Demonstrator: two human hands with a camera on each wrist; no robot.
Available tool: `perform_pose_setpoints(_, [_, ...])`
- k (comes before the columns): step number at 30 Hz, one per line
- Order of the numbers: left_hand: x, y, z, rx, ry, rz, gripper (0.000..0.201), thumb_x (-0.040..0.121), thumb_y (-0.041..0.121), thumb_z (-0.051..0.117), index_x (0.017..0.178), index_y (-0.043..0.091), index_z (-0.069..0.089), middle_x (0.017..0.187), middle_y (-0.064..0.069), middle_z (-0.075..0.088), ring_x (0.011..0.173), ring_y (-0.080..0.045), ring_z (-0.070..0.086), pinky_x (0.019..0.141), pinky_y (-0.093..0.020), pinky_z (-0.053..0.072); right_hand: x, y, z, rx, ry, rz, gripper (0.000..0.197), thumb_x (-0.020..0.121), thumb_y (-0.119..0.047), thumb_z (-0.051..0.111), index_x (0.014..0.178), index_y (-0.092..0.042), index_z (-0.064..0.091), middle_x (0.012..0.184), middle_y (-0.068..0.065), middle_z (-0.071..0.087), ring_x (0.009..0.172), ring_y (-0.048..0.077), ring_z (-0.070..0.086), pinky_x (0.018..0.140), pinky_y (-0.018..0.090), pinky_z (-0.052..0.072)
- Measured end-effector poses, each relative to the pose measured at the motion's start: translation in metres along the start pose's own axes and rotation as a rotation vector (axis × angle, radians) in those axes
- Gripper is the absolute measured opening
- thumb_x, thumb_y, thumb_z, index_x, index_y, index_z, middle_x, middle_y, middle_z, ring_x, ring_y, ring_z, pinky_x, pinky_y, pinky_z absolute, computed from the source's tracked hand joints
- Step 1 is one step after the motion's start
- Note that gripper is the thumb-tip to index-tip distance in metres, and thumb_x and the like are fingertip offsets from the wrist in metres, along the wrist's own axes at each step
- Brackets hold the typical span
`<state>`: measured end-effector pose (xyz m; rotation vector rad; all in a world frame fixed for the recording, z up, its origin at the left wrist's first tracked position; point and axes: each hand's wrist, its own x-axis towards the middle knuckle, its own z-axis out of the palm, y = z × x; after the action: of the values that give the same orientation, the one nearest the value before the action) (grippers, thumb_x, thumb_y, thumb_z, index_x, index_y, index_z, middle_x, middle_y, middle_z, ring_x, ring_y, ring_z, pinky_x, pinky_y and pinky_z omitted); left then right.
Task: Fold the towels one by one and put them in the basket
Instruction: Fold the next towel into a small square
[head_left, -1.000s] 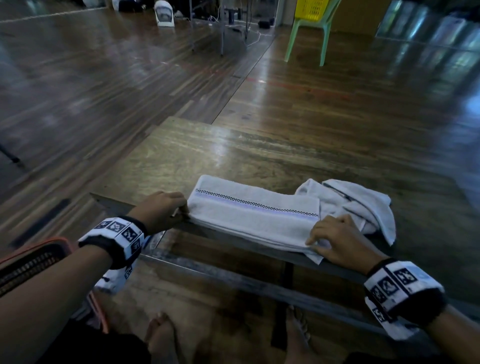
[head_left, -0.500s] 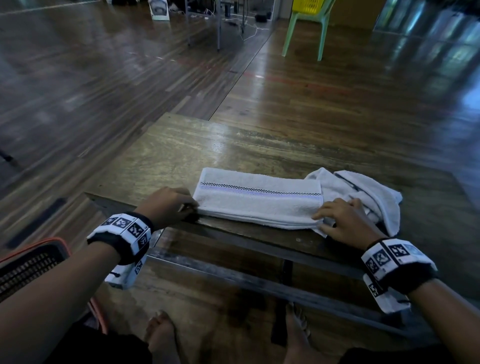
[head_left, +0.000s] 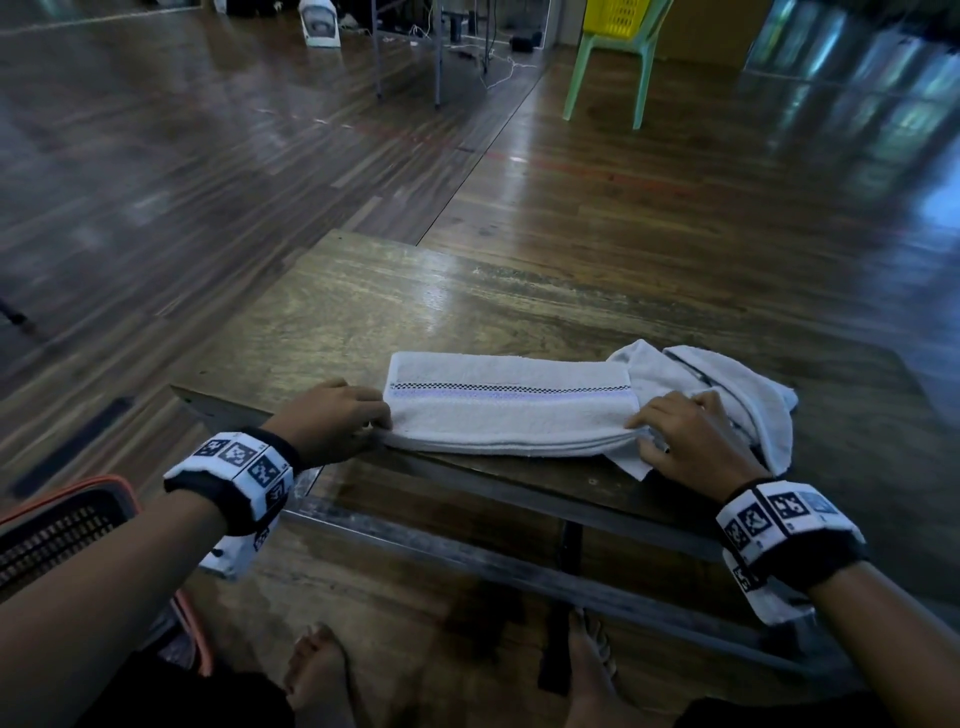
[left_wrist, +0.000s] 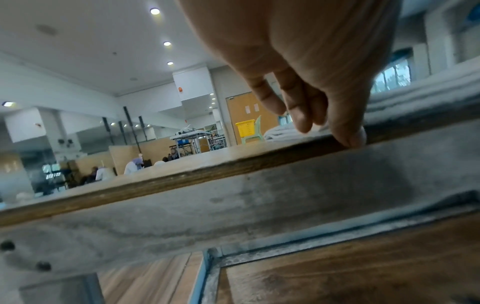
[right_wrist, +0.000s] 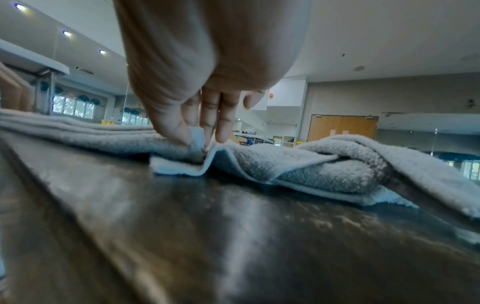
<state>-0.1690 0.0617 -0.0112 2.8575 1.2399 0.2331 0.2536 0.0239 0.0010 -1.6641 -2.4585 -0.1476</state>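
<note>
A folded white towel (head_left: 509, 415) with a checked stripe lies along the near edge of the wooden table (head_left: 467, 301). My left hand (head_left: 337, 423) rests at its left end. In the left wrist view its fingers (left_wrist: 301, 121) hang down and the thumb touches the table edge, with no cloth between them. My right hand (head_left: 685, 441) is at the towel's right end. There the thumb and fingers (right_wrist: 179, 131) pinch a corner of cloth (right_wrist: 197, 133). A second, crumpled white towel (head_left: 737, 384) lies just right of the folded one. A black basket with an orange rim (head_left: 93, 486) sits at my lower left.
The table's metal frame bar (head_left: 467, 556) runs below the near edge, with bare feet (head_left: 317, 670) under it. Far off stand a green chair (head_left: 608, 78) carrying a yellow basket (head_left: 618, 15), some table legs and cables.
The folded towel overhung the near edge; it now lies wholly on the table, further in. Both hands moved forward with it and stay at its ends.
</note>
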Motion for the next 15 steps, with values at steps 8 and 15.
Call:
perform_pose_setpoints(8, [-0.003, 0.005, -0.061, -0.671, 0.280, -0.257, 0.030, 0.071, 0.056, 0.061, 0.079, 0.027, 0.066, 0.083, 0.012, 0.067, 0.074, 0.001, 0.061, 0.067, -0.009, 0.045, 0.003, -0.002, -0.068, 0.447, 0.326, 0.092, 0.016, 0.074, -0.035, 0.051, 0.085, -0.032, 0.061, 0.083, -0.021, 0.062, 0.084, 0.011, 0.063, 0.087, 0.040, 0.047])
perform_pose_setpoints(15, [-0.006, -0.017, -0.080, -0.837, 0.294, -0.376, 0.023, 0.084, 0.044, 0.059, 0.089, 0.024, 0.068, 0.081, 0.007, 0.067, 0.075, -0.003, 0.060, 0.070, -0.016, 0.045, 0.025, -0.010, -0.089, 0.683, 0.096, 0.192, 0.014, 0.078, -0.027, 0.056, 0.077, -0.036, 0.066, 0.086, -0.021, 0.068, 0.083, -0.004, 0.061, 0.078, 0.013, 0.045])
